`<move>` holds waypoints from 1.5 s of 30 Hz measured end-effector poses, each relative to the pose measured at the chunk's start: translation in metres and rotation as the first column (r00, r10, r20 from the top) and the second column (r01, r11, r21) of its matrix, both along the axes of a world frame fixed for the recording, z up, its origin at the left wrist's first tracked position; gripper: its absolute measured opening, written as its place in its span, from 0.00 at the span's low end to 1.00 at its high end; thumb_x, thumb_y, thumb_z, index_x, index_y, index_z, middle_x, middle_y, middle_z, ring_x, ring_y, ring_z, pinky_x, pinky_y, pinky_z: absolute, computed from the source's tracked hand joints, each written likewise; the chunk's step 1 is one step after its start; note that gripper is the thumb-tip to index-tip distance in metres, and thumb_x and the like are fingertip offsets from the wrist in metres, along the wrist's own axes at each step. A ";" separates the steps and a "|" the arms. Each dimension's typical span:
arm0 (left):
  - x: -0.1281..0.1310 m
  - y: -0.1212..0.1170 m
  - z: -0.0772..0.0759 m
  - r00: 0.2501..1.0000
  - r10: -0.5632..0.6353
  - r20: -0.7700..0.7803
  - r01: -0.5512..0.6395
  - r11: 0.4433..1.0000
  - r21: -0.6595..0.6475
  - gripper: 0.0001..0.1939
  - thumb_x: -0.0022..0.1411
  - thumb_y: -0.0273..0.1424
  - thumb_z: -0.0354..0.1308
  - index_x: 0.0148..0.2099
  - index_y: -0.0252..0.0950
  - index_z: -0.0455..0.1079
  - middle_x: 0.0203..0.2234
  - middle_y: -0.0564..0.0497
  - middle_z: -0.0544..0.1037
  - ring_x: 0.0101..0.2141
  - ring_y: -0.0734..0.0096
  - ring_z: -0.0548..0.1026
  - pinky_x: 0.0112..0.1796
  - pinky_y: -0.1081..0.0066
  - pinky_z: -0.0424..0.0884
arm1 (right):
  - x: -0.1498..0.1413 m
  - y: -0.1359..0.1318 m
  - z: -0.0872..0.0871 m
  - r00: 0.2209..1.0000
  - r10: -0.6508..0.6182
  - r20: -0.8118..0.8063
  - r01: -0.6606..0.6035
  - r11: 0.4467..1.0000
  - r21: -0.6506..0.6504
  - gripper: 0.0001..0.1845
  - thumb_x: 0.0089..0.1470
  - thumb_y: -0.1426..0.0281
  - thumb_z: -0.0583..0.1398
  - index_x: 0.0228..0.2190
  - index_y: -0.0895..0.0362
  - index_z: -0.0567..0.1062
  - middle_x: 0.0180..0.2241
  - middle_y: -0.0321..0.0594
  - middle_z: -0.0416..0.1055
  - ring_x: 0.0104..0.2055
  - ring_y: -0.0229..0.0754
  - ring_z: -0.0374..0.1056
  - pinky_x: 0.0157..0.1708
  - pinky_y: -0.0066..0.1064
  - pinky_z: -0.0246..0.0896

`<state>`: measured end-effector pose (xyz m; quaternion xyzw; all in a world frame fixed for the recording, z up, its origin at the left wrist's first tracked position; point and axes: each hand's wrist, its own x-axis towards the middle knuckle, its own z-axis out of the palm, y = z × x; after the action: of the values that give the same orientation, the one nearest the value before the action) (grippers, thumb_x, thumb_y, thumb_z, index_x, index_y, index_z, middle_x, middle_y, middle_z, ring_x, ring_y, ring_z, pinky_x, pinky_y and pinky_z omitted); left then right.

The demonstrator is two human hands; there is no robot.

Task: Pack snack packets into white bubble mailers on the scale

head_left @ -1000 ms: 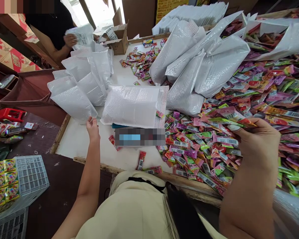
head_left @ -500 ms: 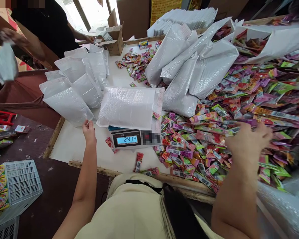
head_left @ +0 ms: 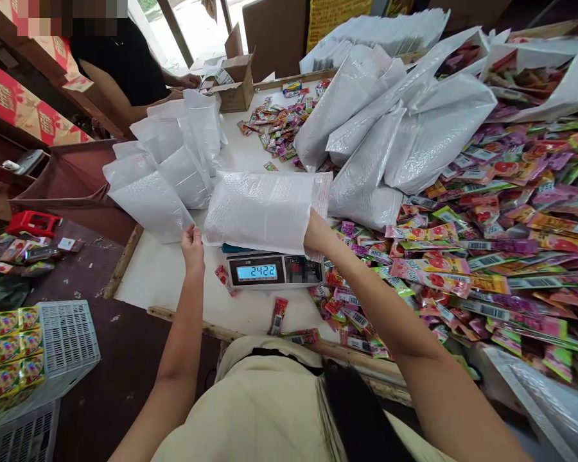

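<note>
A white bubble mailer [head_left: 260, 208] lies on a digital scale [head_left: 260, 271] whose lit display reads 242.2. My right hand [head_left: 316, 235] reaches into the mailer's open right end. Its fingers are hidden inside, so what they hold cannot be seen. At the left, my left hand [head_left: 191, 244] pinches the lower corner of another white bubble mailer [head_left: 151, 202], which stands propped among several more. Small candy sachets with barcodes [head_left: 428, 263] lie heaped to the right of the scale. One red sachet [head_left: 278, 316] is on the table in front of it.
Filled mailers [head_left: 356, 160] lean behind the scale, with a stack of flat mailers [head_left: 376, 38] farther back. A cardboard box [head_left: 234, 83] stands near a co-worker in black [head_left: 120, 58]. On the floor at left are a white plastic crate [head_left: 70, 340] and a brown cloth bin [head_left: 77, 173].
My right hand has moved left from the sachet heap into the mailer on the scale. The display went from 241.4 to 242.2. My left hand still pinches the mailer corner.
</note>
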<state>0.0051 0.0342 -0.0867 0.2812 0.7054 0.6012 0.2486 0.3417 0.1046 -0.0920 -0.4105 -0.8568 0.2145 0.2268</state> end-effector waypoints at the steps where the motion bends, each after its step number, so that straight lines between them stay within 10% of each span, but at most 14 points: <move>1: 0.001 0.000 -0.001 1.000 0.005 0.008 -0.005 1.000 0.001 0.17 0.65 0.41 0.63 0.51 0.37 0.71 0.43 0.46 0.76 0.44 0.67 0.74 0.44 0.70 0.70 | 0.002 -0.001 0.002 1.000 -0.020 -0.008 0.020 1.000 -0.003 0.20 0.52 0.70 0.59 0.47 0.59 0.77 0.40 0.52 0.76 0.46 0.54 0.68 0.48 0.43 0.65; 5: 0.000 -0.001 -0.002 1.000 0.014 0.028 -0.014 1.000 0.007 0.15 0.65 0.39 0.63 0.50 0.37 0.72 0.46 0.45 0.76 0.45 0.67 0.75 0.46 0.69 0.70 | 0.022 -0.008 0.022 0.979 -0.192 0.072 0.197 0.978 -0.068 0.24 0.51 0.72 0.57 0.51 0.62 0.74 0.39 0.52 0.77 0.39 0.53 0.71 0.37 0.36 0.62; 17: -0.003 -0.013 0.001 0.995 0.082 0.050 -0.080 0.996 -0.049 0.20 0.70 0.48 0.54 0.52 0.39 0.73 0.50 0.42 0.77 0.51 0.63 0.75 0.48 0.66 0.69 | 0.074 -0.034 0.045 0.951 -0.113 0.288 0.134 0.989 -0.054 0.46 0.51 0.74 0.57 0.70 0.62 0.53 0.46 0.50 0.79 0.42 0.53 0.75 0.39 0.36 0.66; 30: -0.006 -0.017 0.004 0.994 0.100 0.041 -0.097 0.993 -0.068 0.20 0.70 0.47 0.53 0.54 0.40 0.73 0.53 0.41 0.77 0.54 0.62 0.74 0.50 0.64 0.69 | 0.133 -0.075 0.065 0.967 -0.092 0.238 0.145 0.966 -0.216 0.33 0.49 0.72 0.56 0.58 0.58 0.73 0.45 0.47 0.80 0.38 0.49 0.76 0.39 0.35 0.68; 36: -0.004 -0.016 0.004 0.993 0.106 0.045 -0.102 0.992 -0.077 0.20 0.70 0.48 0.53 0.53 0.40 0.73 0.54 0.40 0.76 0.54 0.62 0.74 0.49 0.65 0.69 | 0.178 -0.104 0.072 0.909 -0.374 0.185 0.415 0.859 -0.300 0.30 0.46 0.64 0.57 0.52 0.56 0.78 0.46 0.48 0.80 0.42 0.53 0.75 0.44 0.40 0.68; 45: -0.005 -0.017 0.007 0.994 0.105 0.026 -0.103 0.992 -0.071 0.23 0.68 0.52 0.55 0.52 0.41 0.73 0.53 0.41 0.76 0.54 0.62 0.74 0.50 0.65 0.69 | 0.203 -0.116 0.072 0.727 -0.576 0.374 0.685 0.647 -0.334 0.35 0.41 0.62 0.58 0.54 0.51 0.76 0.20 0.35 0.69 0.20 0.45 0.60 0.30 0.38 0.60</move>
<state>0.0001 0.0169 -0.0801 0.2261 0.7358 0.5926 0.2372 0.5444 -0.0118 -0.0201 -0.7472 -0.6043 0.2636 0.0833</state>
